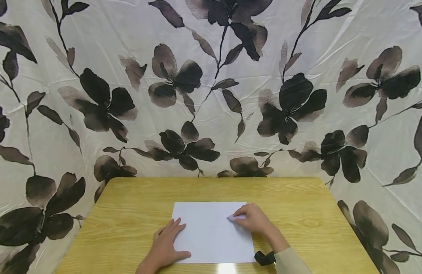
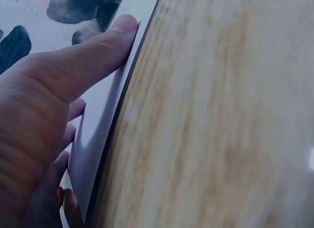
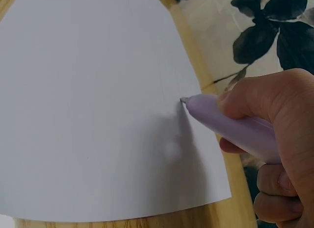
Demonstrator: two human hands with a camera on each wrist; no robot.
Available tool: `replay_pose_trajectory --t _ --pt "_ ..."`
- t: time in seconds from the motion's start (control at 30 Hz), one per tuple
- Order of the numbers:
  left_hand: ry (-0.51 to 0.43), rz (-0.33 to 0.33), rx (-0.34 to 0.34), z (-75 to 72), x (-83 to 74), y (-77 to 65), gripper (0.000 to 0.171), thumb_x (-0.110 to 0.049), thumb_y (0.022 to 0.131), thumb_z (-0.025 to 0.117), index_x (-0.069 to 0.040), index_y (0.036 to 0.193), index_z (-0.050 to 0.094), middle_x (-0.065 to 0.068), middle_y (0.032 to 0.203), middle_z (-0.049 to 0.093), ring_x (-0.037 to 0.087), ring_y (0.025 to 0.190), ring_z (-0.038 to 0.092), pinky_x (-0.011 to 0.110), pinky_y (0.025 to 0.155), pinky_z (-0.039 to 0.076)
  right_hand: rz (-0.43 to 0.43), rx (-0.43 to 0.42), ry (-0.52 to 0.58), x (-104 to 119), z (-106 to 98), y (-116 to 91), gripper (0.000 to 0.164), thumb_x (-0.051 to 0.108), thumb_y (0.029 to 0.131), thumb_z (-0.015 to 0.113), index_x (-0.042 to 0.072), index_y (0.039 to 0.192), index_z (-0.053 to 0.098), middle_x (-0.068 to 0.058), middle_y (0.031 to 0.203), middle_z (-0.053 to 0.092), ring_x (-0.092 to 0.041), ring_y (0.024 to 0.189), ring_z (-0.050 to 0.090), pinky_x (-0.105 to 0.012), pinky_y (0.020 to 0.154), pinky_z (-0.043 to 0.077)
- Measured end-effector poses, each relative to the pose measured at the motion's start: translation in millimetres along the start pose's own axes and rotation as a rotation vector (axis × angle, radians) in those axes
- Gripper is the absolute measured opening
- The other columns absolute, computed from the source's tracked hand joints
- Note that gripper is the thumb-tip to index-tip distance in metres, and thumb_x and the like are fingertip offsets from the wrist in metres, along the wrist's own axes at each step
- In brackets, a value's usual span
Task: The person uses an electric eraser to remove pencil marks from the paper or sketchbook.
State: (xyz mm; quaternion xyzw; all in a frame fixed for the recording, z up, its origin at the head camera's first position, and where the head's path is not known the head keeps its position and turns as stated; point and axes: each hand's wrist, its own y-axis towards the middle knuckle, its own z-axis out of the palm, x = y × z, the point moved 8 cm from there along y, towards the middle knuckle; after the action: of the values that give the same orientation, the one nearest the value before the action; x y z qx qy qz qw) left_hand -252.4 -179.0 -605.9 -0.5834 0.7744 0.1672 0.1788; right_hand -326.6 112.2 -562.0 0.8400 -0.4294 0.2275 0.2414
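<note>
A white sheet of paper (image 1: 207, 236) lies on the wooden table. My left hand (image 1: 166, 243) rests at its left edge with fingers spread, the thumb (image 2: 110, 41) lying on the paper near the front edge in the left wrist view. At the sheet's upper right, my right hand (image 1: 255, 219) grips a thick lavender pen-shaped tool (image 3: 235, 125) between thumb and fingers. Its small metal tip (image 3: 183, 99) points left and down, right at the paper's surface. Faint thin lines show on the sheet near the tip in the right wrist view. The other right fingers curl below the tool.
The yellow wood-grain table (image 1: 129, 213) extends around the paper on all sides. Behind and beside it hangs a white cloth (image 1: 135, 129) printed with dark flowers. A black device (image 1: 264, 258) is worn at the right wrist, beside a beige sleeve (image 1: 291, 262).
</note>
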Motion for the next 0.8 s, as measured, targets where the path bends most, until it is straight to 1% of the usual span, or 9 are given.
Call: replay_pose_trajectory --t 0.13,0.37,0.43,0.6,0.8 --pt "0.007 -0.004 0.001 -1.9 1.7 -0.2 0.100 -0.078 0.062 0.070 -0.018 0.140 0.053 0.007 0.152 0.038 0.033 0.142 0.026 0.063 0.101 0.023 -0.003 0.004 0.002 3 0 1 0.008 0.014 0.083 0.077 0.014 0.090 0.079 0.008 0.090 0.072 -0.008 0.084 0.064 -0.030 0.074 0.052" --pt "0.013 -0.009 0.009 -1.2 0.6 -0.8 0.100 -0.077 0.062 0.071 -0.017 0.140 0.053 0.008 0.152 0.038 0.034 0.142 0.026 0.063 0.102 0.022 -0.043 0.011 0.013 10 7 9 0.008 0.015 0.083 0.077 0.013 0.090 0.079 0.008 0.089 0.073 -0.008 0.084 0.066 -0.031 0.076 0.053" --pt "0.015 -0.011 0.011 -0.8 0.8 -0.7 0.100 -0.077 0.062 0.070 -0.018 0.140 0.053 0.008 0.152 0.038 0.034 0.142 0.026 0.063 0.102 0.022 -0.032 0.015 0.011 11 7 10 0.008 0.016 0.083 0.076 0.013 0.090 0.079 0.008 0.089 0.072 -0.008 0.084 0.065 -0.031 0.076 0.053" --pt "0.004 -0.010 0.008 -0.2 1.3 0.9 0.100 -0.078 0.061 0.070 -0.018 0.139 0.053 0.007 0.152 0.038 0.033 0.142 0.026 0.063 0.101 0.022 0.011 0.016 -0.024 5 1 5 0.006 0.018 0.084 0.077 0.015 0.088 0.079 0.010 0.088 0.072 -0.007 0.082 0.064 -0.030 0.074 0.052" --pt "-0.003 -0.014 -0.002 2.6 3.3 1.2 0.101 -0.079 0.060 0.070 -0.019 0.140 0.054 0.005 0.152 0.038 0.031 0.142 0.026 0.060 0.102 0.021 0.000 0.021 -0.020 7 -7 1 0.007 0.016 0.083 0.078 0.012 0.088 0.079 0.007 0.087 0.072 -0.010 0.082 0.065 -0.031 0.074 0.053"
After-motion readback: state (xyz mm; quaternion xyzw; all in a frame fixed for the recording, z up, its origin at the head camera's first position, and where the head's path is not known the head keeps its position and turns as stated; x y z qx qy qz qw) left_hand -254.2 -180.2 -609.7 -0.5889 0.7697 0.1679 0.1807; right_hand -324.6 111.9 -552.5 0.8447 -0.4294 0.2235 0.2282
